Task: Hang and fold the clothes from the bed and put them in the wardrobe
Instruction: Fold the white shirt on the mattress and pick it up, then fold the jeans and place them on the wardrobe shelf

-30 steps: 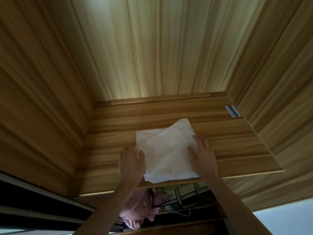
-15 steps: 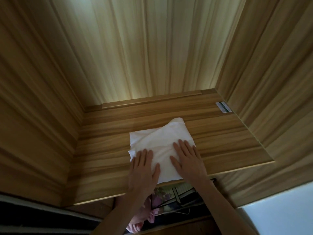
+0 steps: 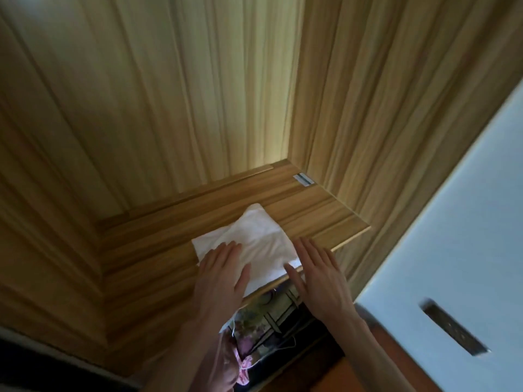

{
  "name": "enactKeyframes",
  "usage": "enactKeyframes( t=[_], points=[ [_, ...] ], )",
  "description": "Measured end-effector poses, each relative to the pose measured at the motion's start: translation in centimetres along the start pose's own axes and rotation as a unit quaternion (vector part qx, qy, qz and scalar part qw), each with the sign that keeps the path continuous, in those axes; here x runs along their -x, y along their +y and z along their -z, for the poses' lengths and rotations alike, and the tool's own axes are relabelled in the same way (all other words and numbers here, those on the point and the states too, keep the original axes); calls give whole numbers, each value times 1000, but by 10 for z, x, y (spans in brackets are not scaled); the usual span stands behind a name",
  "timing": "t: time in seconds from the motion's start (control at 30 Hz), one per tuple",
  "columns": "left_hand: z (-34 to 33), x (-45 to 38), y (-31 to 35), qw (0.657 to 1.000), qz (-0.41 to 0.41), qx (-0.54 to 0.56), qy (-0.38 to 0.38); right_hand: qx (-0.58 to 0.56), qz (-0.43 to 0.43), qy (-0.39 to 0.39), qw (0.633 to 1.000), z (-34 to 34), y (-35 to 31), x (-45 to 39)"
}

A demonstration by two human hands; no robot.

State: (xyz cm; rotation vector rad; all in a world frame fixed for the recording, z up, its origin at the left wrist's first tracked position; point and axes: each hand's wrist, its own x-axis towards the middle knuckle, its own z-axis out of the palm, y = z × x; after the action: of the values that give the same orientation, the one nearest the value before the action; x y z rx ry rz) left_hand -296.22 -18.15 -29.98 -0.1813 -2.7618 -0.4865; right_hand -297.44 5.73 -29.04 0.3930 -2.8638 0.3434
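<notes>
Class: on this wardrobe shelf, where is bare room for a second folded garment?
Bare wood lies right of the folded white cloth, toward the sticker, and left toward the side wall. The front middle is crowded: left hand and right hand.

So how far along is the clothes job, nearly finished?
One folded white garment already lies on the wardrobe shelf. In hand: the left hand rests flat on it, the right hand hovers open at its near edge. Patterned clothes hang below. The bed is out of view, so what's left can't be told.
</notes>
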Motion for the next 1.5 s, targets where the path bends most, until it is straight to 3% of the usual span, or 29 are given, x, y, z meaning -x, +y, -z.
enactKeyframes(
  t=[0.27, 0.5, 0.77, 1.07, 1.23, 1.5],
  points=[
    [12, 41, 37, 983, -127, 130, 5, 62, -224, 86, 969, 55, -28, 124],
    [9, 101, 113, 940, -296, 166, -46, 120, -382, 132, 907, 93, -43, 262],
    [15, 223, 245, 854, -450, 235, -111, 161, -533, 207, 804, 132, -64, 437],
    [34, 395, 372, 740, -579, 287, -187, 194, -699, 212, 655, 170, -127, 682],
    [50, 506, 425, 683, -621, 316, -219, 214, -758, 239, 568, 180, -172, 799],
    [62, 658, 492, 597, -677, 323, -284, 246, -805, 260, 474, 192, -217, 935]
  ],
)
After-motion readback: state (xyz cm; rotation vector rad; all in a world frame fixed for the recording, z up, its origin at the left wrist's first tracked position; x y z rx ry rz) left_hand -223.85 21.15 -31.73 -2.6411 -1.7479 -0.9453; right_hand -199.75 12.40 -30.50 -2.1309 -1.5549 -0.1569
